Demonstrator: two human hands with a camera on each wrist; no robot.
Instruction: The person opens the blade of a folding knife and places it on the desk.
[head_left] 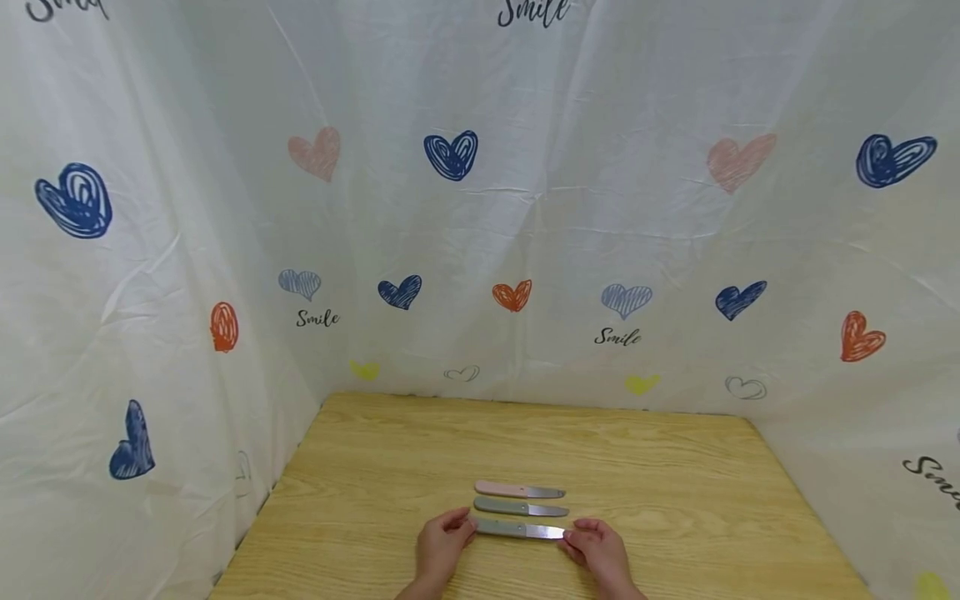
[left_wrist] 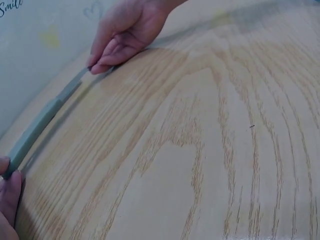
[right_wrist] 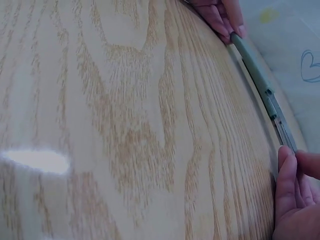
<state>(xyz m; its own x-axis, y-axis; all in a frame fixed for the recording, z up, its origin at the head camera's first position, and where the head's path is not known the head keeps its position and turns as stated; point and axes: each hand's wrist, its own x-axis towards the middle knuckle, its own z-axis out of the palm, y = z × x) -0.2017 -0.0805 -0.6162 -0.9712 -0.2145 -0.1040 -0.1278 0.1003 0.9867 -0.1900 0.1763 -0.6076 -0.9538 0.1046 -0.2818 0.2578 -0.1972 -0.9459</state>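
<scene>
Both hands hold one green-handled knife point(head_left: 501, 527) level, its blade pointing right. My left hand point(head_left: 441, 546) pinches the handle's end between thumb and fingers. At the other end, the blade tip is pinched by my right hand point(head_left: 598, 552). In the left wrist view the knife point(left_wrist: 35, 127) casts a shadow on the table beneath it. The right wrist view shows the green handle point(right_wrist: 254, 72) with the blade running down to the right fingers. Just beyond lie a second green-handled knife point(head_left: 502, 506) and a pink-handled knife point(head_left: 501, 488), roughly parallel, blades also right.
The knives are near the front of a wood-grain table point(head_left: 360, 467). A white cloth point(head_left: 555, 233) printed with hearts and "Smile" hangs behind the table and along both sides.
</scene>
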